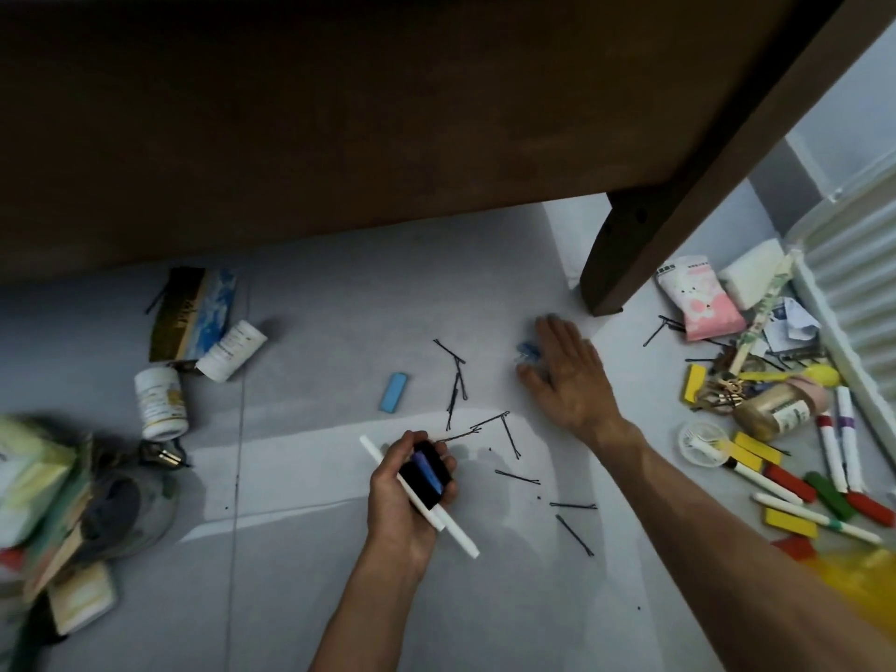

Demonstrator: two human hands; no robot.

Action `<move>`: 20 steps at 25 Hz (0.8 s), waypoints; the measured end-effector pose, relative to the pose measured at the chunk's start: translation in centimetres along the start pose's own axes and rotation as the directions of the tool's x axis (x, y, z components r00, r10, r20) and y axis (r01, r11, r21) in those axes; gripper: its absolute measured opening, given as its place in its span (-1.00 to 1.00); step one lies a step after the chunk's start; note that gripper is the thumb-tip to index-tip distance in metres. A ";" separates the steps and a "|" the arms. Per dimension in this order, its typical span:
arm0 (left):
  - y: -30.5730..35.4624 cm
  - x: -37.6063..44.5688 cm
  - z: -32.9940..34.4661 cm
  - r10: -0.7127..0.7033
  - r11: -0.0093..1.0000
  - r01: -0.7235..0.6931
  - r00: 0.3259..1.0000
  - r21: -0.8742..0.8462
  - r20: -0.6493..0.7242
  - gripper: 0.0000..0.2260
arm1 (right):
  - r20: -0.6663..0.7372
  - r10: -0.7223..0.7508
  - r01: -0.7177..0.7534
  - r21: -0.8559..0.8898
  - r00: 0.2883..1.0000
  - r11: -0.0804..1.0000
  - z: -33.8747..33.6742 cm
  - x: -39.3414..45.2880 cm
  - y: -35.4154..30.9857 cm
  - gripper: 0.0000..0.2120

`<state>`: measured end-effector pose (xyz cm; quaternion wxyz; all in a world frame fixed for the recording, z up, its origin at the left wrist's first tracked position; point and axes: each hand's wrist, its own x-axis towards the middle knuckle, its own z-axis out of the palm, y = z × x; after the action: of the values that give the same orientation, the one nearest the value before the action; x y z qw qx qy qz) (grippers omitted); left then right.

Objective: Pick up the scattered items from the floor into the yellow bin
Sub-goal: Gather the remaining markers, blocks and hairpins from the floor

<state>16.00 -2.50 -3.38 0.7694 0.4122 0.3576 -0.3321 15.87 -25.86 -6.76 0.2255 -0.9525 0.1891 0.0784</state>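
Note:
My left hand (409, 497) is closed around a black box with a blue stripe (426, 475) and a white stick (460, 538) that pokes out both sides. My right hand (567, 380) lies flat on the floor, fingers spread over a small blue clip (527, 352) that is partly hidden under them. Black hairpins (458, 380) are scattered on the grey floor between the hands. A light blue block (393, 392) lies left of them. The yellow bin (858, 582) shows only as a blurred edge at the lower right.
White bottles (160, 402), a box (191, 312) and a heap of packets (43, 502) lie at left. At right are markers (846, 434), coloured blocks (790, 521), a gold jar (776, 412) and a pink packet (698, 298). A brown bed frame leg (630, 254) stands ahead.

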 end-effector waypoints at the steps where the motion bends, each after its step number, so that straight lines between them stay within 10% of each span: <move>1: 0.4 0.0 -0.1 0.007 1.000 -0.007 1.000 -0.012 -0.003 -0.91 | 0.048 -0.077 0.079 -0.053 0.996 0.995 0.3 0.2 -0.8 -0.37; 13: 2.9 -1.1 -2.6 0.100 0.990 -0.103 0.994 -0.097 -0.040 -0.89 | 0.318 -0.532 0.605 -0.208 0.785 0.769 5.0 -0.2 -12.6 -0.41; 20: 1.2 -1.1 -0.6 0.038 0.999 -0.038 0.999 -0.037 -0.010 -0.90 | 0.206 -0.373 0.416 -0.238 0.905 0.878 3.7 -7.5 -4.4 -0.34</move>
<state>16.22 -1.20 -2.23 0.7814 0.4060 0.3594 -0.3089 10.52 -18.06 -6.55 0.1157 -0.9840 -0.0404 0.1295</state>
